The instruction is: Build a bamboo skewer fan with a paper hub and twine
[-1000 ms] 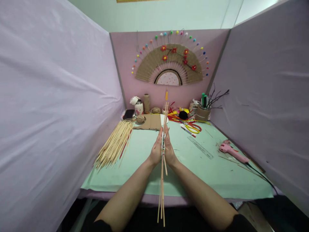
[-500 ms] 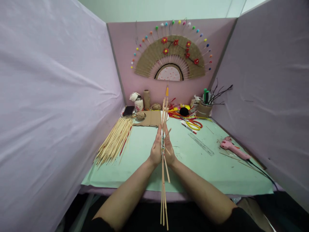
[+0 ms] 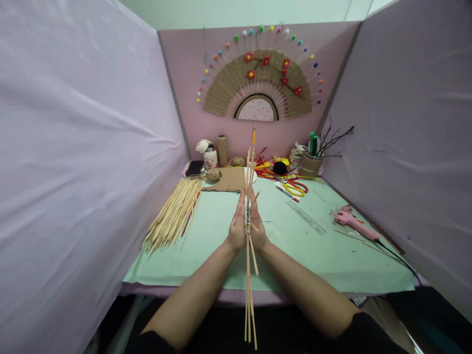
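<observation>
My left hand (image 3: 236,228) and my right hand (image 3: 259,230) face each other palm to palm, fingers stretched forward. Pressed upright between them is a flat piece made with thin wooden sticks (image 3: 249,287). The sticks stick out toward the wall and back toward my body, and a few slant out on the right. A whitish edge (image 3: 247,204) shows in the narrow gap between the palms. Most of the piece is hidden by my hands, so its face cannot be made out.
Loose sticks (image 3: 173,214) lie at left. Behind are cardboard (image 3: 230,179), twine (image 3: 213,175), a phone (image 3: 194,168) and scissors (image 3: 294,189). A ruler (image 3: 305,217) and a pink glue gun (image 3: 356,223) with its cord lie right. A decorated fan (image 3: 226,91) hangs on the back wall.
The whole view has shifted slightly, with the scene sitting a little higher and to the left. My hands keep pressing the stick piece in the same pose.
</observation>
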`<state>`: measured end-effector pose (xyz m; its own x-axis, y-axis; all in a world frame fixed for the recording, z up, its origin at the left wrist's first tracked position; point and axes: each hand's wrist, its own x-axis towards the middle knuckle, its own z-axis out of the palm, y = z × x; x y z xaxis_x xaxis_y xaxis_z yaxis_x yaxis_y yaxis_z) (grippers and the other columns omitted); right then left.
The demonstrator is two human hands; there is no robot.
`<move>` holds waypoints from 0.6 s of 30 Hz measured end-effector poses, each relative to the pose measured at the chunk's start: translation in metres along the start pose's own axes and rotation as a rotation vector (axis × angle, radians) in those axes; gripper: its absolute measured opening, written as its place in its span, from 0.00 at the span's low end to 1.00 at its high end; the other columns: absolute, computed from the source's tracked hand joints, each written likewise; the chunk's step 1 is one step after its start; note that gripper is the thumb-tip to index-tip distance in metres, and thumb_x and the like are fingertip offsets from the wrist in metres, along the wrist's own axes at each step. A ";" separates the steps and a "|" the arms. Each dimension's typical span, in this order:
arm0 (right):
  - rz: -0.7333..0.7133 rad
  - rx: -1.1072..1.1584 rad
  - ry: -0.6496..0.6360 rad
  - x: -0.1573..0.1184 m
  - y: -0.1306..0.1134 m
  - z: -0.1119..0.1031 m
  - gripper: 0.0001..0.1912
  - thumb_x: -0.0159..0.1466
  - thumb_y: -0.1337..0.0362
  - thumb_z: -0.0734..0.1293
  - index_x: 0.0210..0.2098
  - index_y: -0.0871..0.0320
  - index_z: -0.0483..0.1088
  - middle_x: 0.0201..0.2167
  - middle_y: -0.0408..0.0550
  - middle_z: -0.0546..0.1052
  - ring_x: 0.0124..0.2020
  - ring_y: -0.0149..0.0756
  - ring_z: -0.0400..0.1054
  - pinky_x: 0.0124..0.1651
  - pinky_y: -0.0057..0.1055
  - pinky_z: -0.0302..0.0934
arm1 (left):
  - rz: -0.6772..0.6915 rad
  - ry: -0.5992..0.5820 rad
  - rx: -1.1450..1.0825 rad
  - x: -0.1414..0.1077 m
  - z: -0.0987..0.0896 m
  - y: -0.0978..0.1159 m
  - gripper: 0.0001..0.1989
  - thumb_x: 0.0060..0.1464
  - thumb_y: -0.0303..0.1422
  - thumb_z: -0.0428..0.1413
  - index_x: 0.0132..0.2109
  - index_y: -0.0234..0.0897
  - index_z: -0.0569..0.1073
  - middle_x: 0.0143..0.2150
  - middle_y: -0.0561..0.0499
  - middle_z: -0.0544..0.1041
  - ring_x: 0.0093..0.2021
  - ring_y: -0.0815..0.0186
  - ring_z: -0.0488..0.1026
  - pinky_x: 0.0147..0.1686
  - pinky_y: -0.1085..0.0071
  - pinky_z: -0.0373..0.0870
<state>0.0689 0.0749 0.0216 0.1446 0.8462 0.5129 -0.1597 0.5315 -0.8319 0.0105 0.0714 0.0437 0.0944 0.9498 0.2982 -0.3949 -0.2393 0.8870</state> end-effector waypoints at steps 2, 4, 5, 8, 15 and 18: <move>-0.009 0.003 0.001 0.000 0.001 -0.001 0.33 0.71 0.45 0.51 0.71 0.49 0.48 0.73 0.39 0.46 0.74 0.38 0.34 0.75 0.45 0.28 | 0.003 0.025 0.000 0.000 0.000 -0.002 0.25 0.64 0.41 0.48 0.65 0.41 0.66 0.71 0.53 0.60 0.73 0.63 0.48 0.71 0.68 0.42; -0.021 -0.004 -0.004 0.001 0.003 -0.001 0.32 0.71 0.46 0.51 0.71 0.49 0.48 0.73 0.40 0.47 0.74 0.38 0.34 0.75 0.45 0.29 | 0.012 0.039 -0.011 0.000 0.000 -0.003 0.25 0.64 0.41 0.49 0.65 0.39 0.67 0.71 0.52 0.60 0.73 0.63 0.48 0.71 0.68 0.42; -0.022 -0.012 -0.009 0.001 0.005 -0.002 0.32 0.71 0.46 0.51 0.71 0.48 0.48 0.73 0.39 0.47 0.74 0.38 0.35 0.75 0.46 0.29 | 0.012 0.039 -0.024 0.000 0.001 -0.004 0.25 0.64 0.42 0.49 0.65 0.39 0.67 0.70 0.52 0.60 0.73 0.63 0.48 0.71 0.68 0.42; 0.020 -0.037 -0.019 0.005 0.007 -0.003 0.31 0.71 0.45 0.52 0.70 0.46 0.49 0.73 0.38 0.48 0.74 0.37 0.36 0.75 0.46 0.31 | -0.013 0.046 -0.056 0.003 0.001 -0.005 0.24 0.64 0.42 0.49 0.64 0.41 0.68 0.70 0.53 0.61 0.73 0.61 0.48 0.71 0.67 0.45; -0.079 -0.167 -0.020 0.011 -0.012 -0.006 0.31 0.71 0.47 0.52 0.70 0.49 0.50 0.73 0.40 0.48 0.74 0.38 0.37 0.75 0.46 0.32 | 0.016 0.052 0.014 0.006 0.001 -0.001 0.24 0.65 0.40 0.48 0.65 0.40 0.65 0.70 0.50 0.61 0.72 0.61 0.52 0.71 0.65 0.47; -0.173 -0.203 -0.006 0.011 -0.021 -0.006 0.32 0.71 0.47 0.52 0.71 0.49 0.50 0.73 0.41 0.48 0.74 0.39 0.37 0.74 0.46 0.33 | 0.023 0.046 -0.007 0.005 0.004 0.002 0.24 0.65 0.39 0.48 0.66 0.40 0.65 0.71 0.50 0.59 0.71 0.61 0.54 0.70 0.65 0.49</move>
<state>0.0799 0.0729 0.0431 0.1469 0.7438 0.6521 0.0659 0.6504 -0.7567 0.0135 0.0747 0.0481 0.0432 0.9524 0.3017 -0.4030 -0.2597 0.8776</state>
